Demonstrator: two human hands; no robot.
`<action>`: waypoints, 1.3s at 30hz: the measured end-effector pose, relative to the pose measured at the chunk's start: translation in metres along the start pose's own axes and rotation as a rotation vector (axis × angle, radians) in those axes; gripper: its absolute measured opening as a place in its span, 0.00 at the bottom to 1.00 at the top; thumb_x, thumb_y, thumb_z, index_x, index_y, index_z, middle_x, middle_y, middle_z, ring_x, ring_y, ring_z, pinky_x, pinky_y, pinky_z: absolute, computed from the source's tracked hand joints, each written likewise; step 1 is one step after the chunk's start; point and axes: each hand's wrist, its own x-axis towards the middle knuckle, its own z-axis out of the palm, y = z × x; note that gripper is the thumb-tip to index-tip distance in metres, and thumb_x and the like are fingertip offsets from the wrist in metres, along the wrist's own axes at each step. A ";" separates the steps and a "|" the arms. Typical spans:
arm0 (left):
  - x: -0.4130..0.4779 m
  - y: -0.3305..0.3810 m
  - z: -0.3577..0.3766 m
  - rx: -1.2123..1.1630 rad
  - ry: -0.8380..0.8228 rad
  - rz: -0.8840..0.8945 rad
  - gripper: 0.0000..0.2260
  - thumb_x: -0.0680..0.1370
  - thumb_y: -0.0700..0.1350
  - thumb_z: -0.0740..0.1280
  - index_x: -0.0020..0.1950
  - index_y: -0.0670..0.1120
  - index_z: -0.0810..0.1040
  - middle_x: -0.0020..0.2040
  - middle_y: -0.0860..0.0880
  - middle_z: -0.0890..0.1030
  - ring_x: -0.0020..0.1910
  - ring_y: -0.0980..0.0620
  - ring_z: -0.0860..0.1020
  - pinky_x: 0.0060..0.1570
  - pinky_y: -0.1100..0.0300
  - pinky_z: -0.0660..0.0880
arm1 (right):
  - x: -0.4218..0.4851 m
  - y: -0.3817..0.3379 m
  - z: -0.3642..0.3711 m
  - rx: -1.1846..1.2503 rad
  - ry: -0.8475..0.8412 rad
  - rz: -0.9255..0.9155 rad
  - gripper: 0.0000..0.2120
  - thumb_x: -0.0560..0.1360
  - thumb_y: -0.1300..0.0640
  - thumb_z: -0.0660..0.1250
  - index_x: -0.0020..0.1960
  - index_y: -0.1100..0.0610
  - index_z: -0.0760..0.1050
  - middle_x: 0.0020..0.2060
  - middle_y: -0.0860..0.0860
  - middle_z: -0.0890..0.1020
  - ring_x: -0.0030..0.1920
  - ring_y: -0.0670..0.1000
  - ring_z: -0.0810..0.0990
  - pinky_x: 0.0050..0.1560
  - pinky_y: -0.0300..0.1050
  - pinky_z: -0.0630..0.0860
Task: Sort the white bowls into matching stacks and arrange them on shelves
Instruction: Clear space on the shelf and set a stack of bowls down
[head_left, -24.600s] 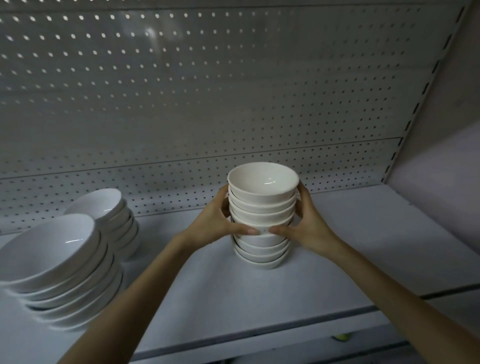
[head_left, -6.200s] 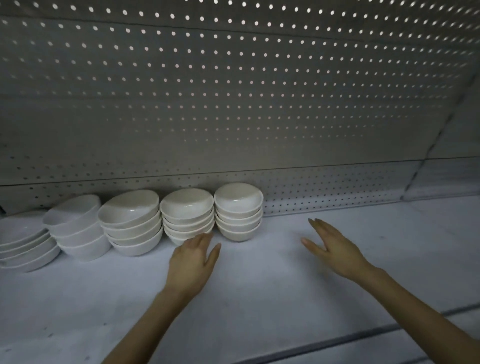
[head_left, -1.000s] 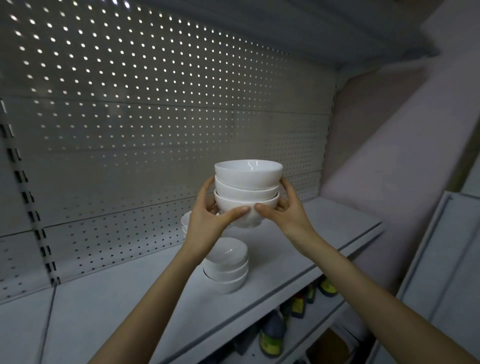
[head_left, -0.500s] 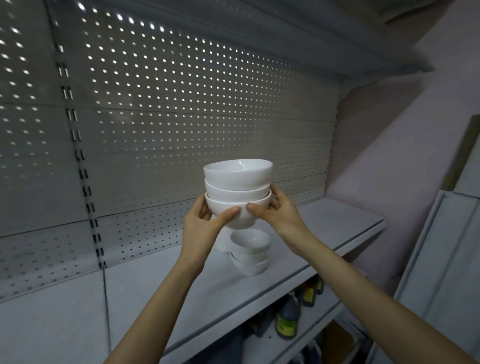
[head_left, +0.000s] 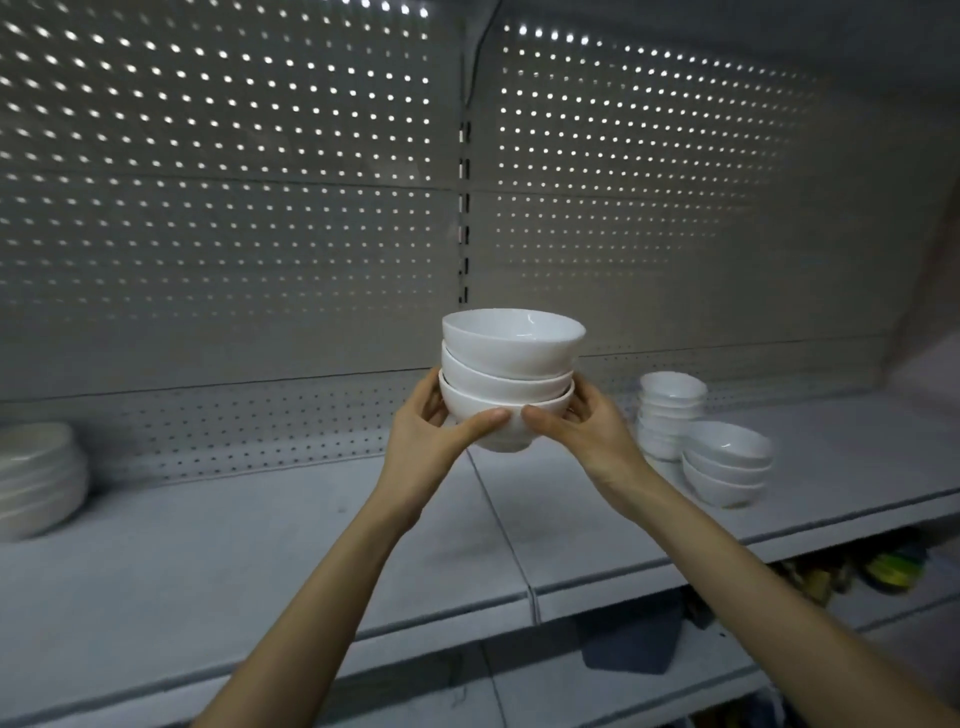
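A stack of three white bowls hangs in the air above the grey shelf, near its centre seam. My left hand grips the bottom bowl from the left, and my right hand grips it from the right, thumbs meeting at the front. On the shelf to the right stand a low stack of white bowls and, behind it, a taller stack of smaller bowls. A stack of wider white bowls sits at the far left edge.
A perforated back panel rises behind the shelf, split by a slotted upright. Below the shelf a lower level holds bottles and a dark object. A wall closes the right end.
The view has swung left with the held stack: the bowls on the shelf now lie to the right, and the wider stack at the far left has come into view.
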 end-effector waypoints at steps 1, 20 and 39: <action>-0.005 0.002 -0.017 0.018 0.019 -0.001 0.31 0.63 0.50 0.79 0.63 0.56 0.73 0.58 0.57 0.80 0.58 0.59 0.78 0.55 0.62 0.77 | 0.001 0.000 0.016 -0.001 -0.025 0.002 0.36 0.60 0.53 0.74 0.67 0.56 0.68 0.57 0.48 0.79 0.54 0.41 0.79 0.46 0.33 0.76; -0.038 -0.013 -0.328 0.256 0.367 -0.223 0.32 0.60 0.49 0.81 0.58 0.62 0.68 0.61 0.61 0.76 0.61 0.62 0.75 0.55 0.65 0.76 | 0.096 0.076 0.326 0.081 -0.447 0.063 0.33 0.63 0.64 0.76 0.64 0.50 0.67 0.57 0.43 0.77 0.51 0.35 0.79 0.44 0.30 0.76; -0.084 -0.081 -0.475 0.181 0.064 -0.456 0.39 0.65 0.34 0.78 0.69 0.52 0.62 0.66 0.58 0.71 0.58 0.66 0.73 0.46 0.72 0.74 | 0.054 0.163 0.452 -0.054 -0.368 0.268 0.48 0.50 0.52 0.83 0.66 0.56 0.65 0.62 0.49 0.77 0.60 0.45 0.77 0.60 0.45 0.75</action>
